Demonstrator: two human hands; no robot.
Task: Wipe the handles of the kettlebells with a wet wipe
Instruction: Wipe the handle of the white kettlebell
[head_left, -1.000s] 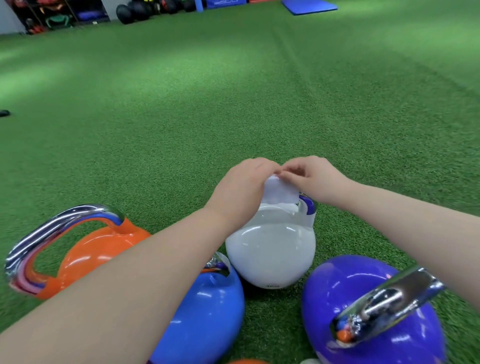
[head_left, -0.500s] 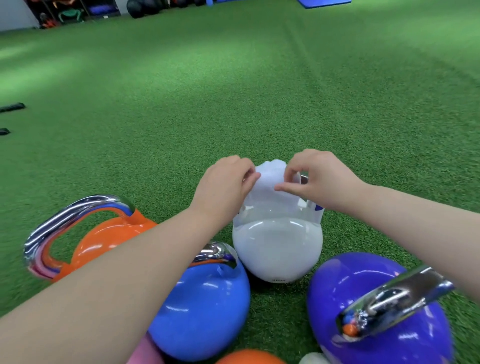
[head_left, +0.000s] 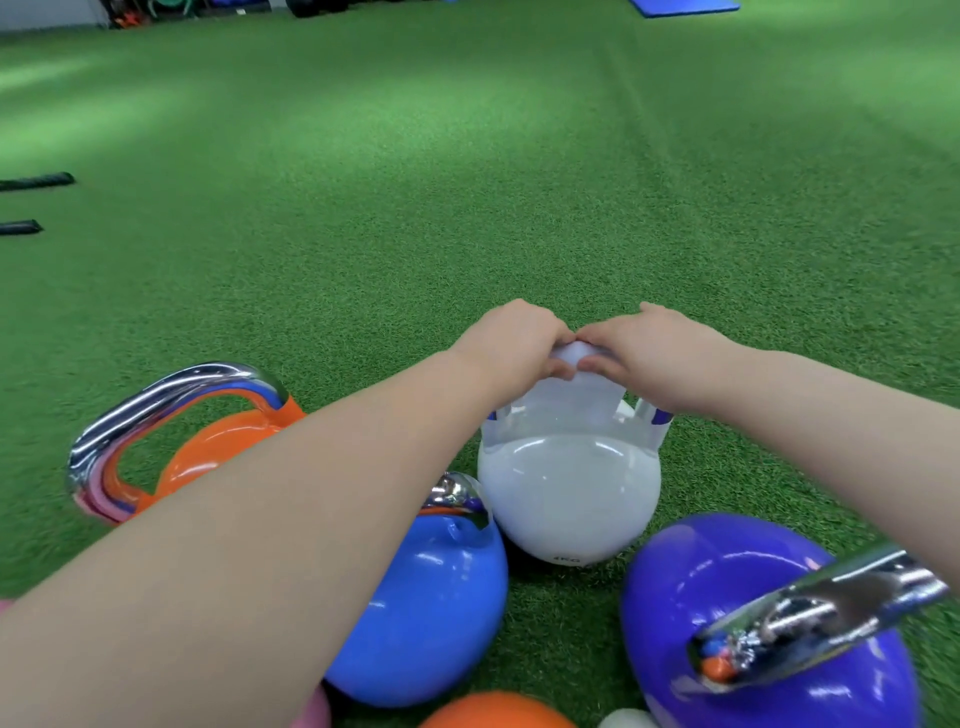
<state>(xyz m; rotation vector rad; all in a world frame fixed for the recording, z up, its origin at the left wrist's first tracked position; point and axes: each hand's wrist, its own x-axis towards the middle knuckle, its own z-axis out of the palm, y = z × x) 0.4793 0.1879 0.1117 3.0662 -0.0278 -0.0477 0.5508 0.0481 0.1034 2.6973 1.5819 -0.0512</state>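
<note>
Fingers (head_left: 558, 370) of both hands curl over the top of the white kettlebell's handle (head_left: 571, 397), pinching a wet wipe (head_left: 574, 356) against it; the left hand (head_left: 511, 338) and right hand (head_left: 660, 353) meet thumb to thumb at the middle of the bar. Only a small pale bulge of the wipe shows between them. That handle runs left to right across the view, its loop standing upright, with blue bands where its legs join the body. The white kettlebell (head_left: 569, 499) is glossy and round and sits upright on the green turf (head_left: 467, 208). Just beside it on the left lies a blue kettlebell (head_left: 431, 613), and near on the right a purple kettlebell (head_left: 753, 623) with a chrome handle tipped toward the camera. Farther left stands an orange kettlebell (head_left: 208, 457), its chrome handle upright. Two dark bars (head_left: 31, 182) lie well apart at the far left.
</note>
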